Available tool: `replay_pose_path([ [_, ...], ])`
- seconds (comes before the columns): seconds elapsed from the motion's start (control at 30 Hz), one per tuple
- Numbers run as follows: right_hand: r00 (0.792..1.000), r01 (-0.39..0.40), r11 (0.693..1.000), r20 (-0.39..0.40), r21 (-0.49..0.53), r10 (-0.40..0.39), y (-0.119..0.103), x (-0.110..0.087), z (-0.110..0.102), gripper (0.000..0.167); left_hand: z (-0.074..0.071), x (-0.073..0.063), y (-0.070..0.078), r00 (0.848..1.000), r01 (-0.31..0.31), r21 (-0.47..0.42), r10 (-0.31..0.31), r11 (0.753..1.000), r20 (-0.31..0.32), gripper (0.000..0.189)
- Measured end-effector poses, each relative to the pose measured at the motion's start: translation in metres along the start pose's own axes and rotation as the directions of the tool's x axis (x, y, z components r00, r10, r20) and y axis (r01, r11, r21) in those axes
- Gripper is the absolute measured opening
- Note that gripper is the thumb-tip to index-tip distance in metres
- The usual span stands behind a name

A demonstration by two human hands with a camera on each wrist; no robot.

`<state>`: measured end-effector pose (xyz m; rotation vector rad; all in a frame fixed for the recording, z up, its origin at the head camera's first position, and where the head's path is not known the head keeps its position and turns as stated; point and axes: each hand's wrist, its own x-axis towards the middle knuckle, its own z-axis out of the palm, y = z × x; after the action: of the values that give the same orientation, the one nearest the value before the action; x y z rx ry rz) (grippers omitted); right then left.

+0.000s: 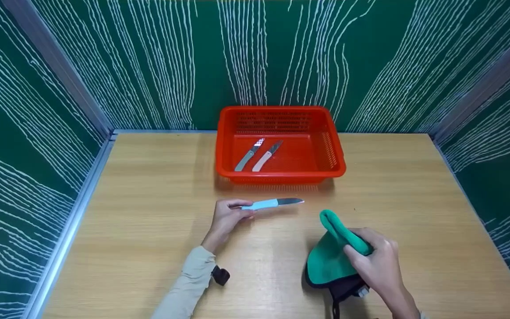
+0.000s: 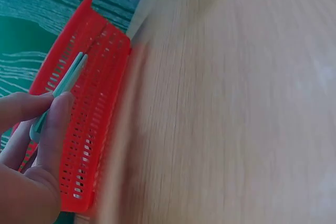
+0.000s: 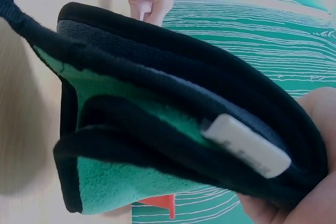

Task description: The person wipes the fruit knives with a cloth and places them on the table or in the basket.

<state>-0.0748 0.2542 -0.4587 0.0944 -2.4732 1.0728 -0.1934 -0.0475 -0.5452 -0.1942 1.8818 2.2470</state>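
Note:
My left hand (image 1: 229,219) pinches the light blue handle of a small knife (image 1: 264,204) between thumb and fingers, its blade pointing right, in front of the basket. In the left wrist view the knife's handle (image 2: 63,85) is seen nearly edge-on against the red basket wall. My right hand (image 1: 379,259) grips a folded green cloth (image 1: 329,261) with dark edging and a hanging loop. The right wrist view shows this cloth (image 3: 126,182) close up, with a white label (image 3: 247,145) on its dark border.
A red plastic basket (image 1: 281,176) with perforated walls stands at the back of the wooden table (image 1: 148,199). Two knives lie inside, one with a grey-green handle (image 1: 245,160), one with a pale pink handle (image 1: 262,161). Green walls with white lines (image 1: 210,53) enclose the table.

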Motion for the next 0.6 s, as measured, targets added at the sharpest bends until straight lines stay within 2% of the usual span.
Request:
replay_pose_path([
  [0.23, 1.000, -0.013, 1.000, -0.008, 0.003, 0.013, -0.003, 0.001, -0.003, 0.025, 0.005, -0.023, 0.011, 1.000, 0.007, 0.058, -0.008, 0.998, 0.011, 0.027],
  [0.4, 1.000, -0.015, 1.000, -0.022, 0.023, 0.016, -0.007, 0.003, -0.006, 0.025, 0.008, -0.037, 0.014, 0.997, -0.057, 0.028, 0.056, 0.998, 0.045, 0.027],
  [0.6, 0.998, 0.017, 0.998, -0.057, 0.055, -0.014, -0.011, 0.005, -0.008, 0.028, 0.012, -0.055, 0.023, 0.987, -0.132, -0.031, 0.134, 0.991, 0.083, 0.027],
])
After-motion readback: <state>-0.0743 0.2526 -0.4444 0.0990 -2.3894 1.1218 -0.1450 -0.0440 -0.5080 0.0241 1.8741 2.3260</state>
